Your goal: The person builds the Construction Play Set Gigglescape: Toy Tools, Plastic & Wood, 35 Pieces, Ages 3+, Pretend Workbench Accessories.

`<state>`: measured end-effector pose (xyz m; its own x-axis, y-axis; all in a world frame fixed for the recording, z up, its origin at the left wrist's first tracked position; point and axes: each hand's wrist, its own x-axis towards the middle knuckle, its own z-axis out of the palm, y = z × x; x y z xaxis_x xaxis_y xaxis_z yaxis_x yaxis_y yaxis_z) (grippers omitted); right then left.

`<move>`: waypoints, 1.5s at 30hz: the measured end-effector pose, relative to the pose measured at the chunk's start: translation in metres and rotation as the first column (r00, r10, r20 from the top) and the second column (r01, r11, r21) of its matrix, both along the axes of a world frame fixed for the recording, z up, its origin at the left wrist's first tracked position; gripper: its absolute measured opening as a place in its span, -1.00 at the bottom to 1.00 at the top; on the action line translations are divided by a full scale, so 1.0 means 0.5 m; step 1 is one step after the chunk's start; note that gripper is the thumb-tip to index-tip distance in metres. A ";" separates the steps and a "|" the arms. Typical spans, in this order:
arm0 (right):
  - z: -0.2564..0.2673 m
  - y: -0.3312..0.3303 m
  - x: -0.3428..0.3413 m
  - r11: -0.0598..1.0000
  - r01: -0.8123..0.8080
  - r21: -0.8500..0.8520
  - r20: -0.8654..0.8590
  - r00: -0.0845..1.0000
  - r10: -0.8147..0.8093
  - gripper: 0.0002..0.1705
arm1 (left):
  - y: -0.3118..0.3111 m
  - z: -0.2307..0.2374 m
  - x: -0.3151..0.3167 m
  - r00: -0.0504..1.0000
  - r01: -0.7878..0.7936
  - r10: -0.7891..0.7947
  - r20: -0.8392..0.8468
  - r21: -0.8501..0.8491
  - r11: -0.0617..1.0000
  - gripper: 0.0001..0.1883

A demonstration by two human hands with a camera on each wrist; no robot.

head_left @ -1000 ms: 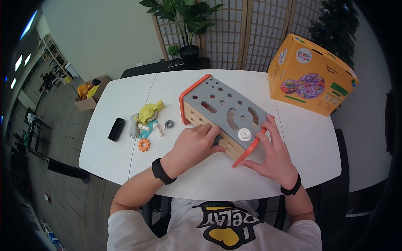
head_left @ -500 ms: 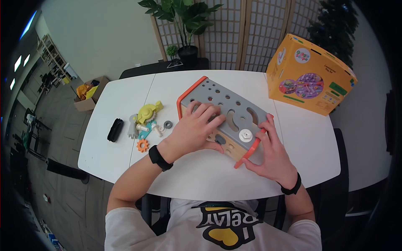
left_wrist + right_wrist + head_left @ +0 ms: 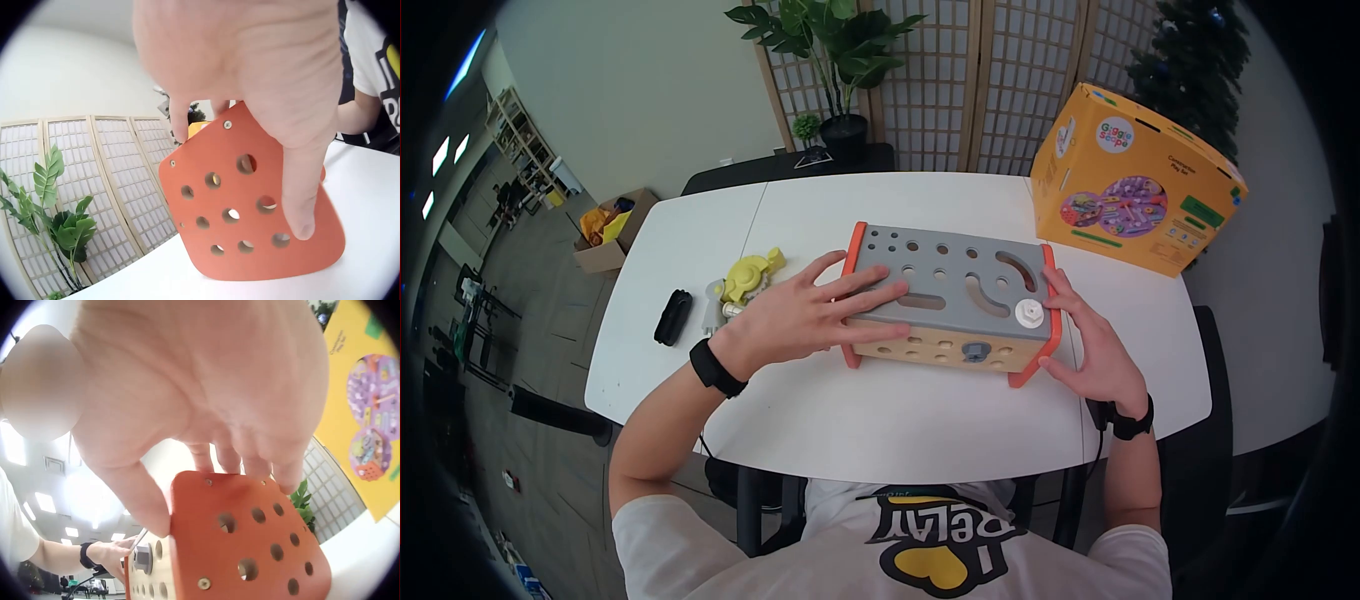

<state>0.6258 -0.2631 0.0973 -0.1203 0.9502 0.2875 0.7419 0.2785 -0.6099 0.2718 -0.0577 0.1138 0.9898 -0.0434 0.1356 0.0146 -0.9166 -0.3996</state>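
A toy workbench (image 3: 960, 320) with a grey holed top, pale wooden sides and red end panels stands on the table in front of me. My left hand (image 3: 800, 310) lies over its left end with spread, fairly straight fingers across the top. In the left wrist view, the thumb (image 3: 300, 200) reaches down over the holed red panel (image 3: 250, 267). At the other end, my right hand (image 3: 1105, 350) grips the red panel (image 3: 194, 544) between thumb and fingers. A white hexagonal bolt head (image 3: 1029, 313) sits in the top, and a grey hexagonal piece (image 3: 976, 352) in the front side.
Left of the workbench lie a yellow toy piece (image 3: 750, 278) and a grey piece (image 3: 712, 305), partly behind my left arm. A black case (image 3: 673, 317) is farther left. The large yellow box (image 3: 1140, 180) stands at the back right of the white table (image 3: 920, 430).
The workbench has turned, its left end swinging nearer to me, so its front side now faces me. My left hand has moved from the front side to the left end; my right hand stays on the right panel.
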 end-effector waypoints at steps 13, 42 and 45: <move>-0.067 0.035 0.057 0.914 0.217 -0.342 -0.268 0.910 -0.316 -0.33 | -0.039 0.001 0.050 0.960 0.234 -0.240 0.147 0.057 0.970 -0.48; -0.032 0.199 0.092 0.973 0.054 -0.223 -0.516 0.841 -0.165 -0.51 | -0.053 -0.191 -0.020 0.749 0.466 0.655 0.102 -0.783 -0.411 -0.44; -0.051 0.212 0.086 0.965 0.174 -0.194 -0.391 0.889 -0.239 -0.57 | -0.071 -0.193 -0.020 0.711 0.441 0.703 0.025 -0.794 -0.418 -0.55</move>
<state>0.6686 -0.1572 0.0719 0.1802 0.9761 0.1212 0.4498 0.0278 -0.8927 0.2616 -0.0931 0.0172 0.6099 0.7922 -0.0233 -0.1752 0.1634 0.9709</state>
